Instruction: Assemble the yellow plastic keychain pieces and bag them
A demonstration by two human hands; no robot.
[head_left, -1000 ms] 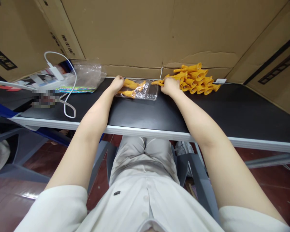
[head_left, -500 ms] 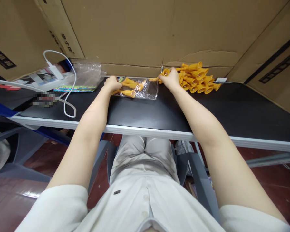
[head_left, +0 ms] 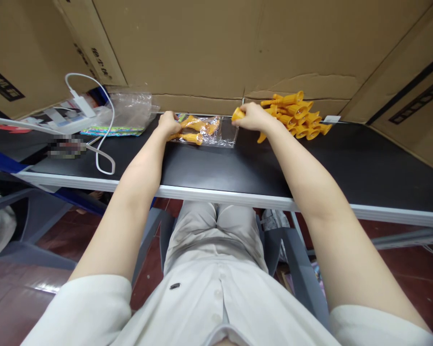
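My left hand (head_left: 169, 124) is closed on the left end of a clear plastic bag (head_left: 229, 138), which lies flat on the black tabletop. Inside the bag are yellow plastic horn-shaped pieces (head_left: 193, 138). To the right of the bag, my right hand (head_left: 254, 117) grips another yellow horn-shaped piece (head_left: 237, 114), its flared end pointing left near the bag's open end. The palm hides most of that piece. Just beyond the right wrist rests a pile of the same yellow pieces (head_left: 299, 113), partly covered by my forearm. A yellow tip (head_left: 261, 138) shows below the hand; whose it is, I cannot tell.
Cardboard panels (head_left: 187, 53) wall the back of the table. At the left lie clear bags with a colourful printed edge (head_left: 115, 130), a white cable (head_left: 106, 166) and a blurred item (head_left: 68, 146). A small white card (head_left: 332, 119) sits behind the pile.
My right hand has drawn slightly right, and the yellow piece in it has turned so the flared end faces left. The thin yellow end over the bag's mouth is gone. My left hand stays put.
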